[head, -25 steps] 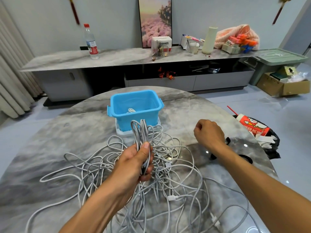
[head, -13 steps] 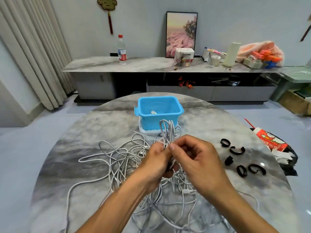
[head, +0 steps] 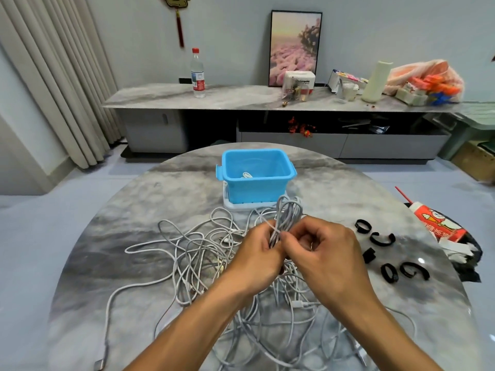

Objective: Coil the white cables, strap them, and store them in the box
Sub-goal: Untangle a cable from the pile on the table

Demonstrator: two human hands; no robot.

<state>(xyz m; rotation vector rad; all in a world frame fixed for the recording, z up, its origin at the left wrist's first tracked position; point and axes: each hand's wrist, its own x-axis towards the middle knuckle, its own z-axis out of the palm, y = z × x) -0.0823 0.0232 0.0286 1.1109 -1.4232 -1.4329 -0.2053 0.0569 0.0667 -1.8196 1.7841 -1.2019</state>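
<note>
Above the marble table (head: 112,236), both hands' grips (head: 257,253) (head: 324,253) pinch the looped braided cable bundle (head: 288,212).

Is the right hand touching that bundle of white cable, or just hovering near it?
Touching. In the head view the right hand has its thumb and fingertips pinched against the cable bundle, which the left hand also grips.

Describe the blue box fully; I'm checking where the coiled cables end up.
The blue box is an open, lidless plastic tub with a rolled rim and small side handles. It stands upright on a white base at the far middle of the marble table. One white cable lies inside. Neither hand touches it.
</note>
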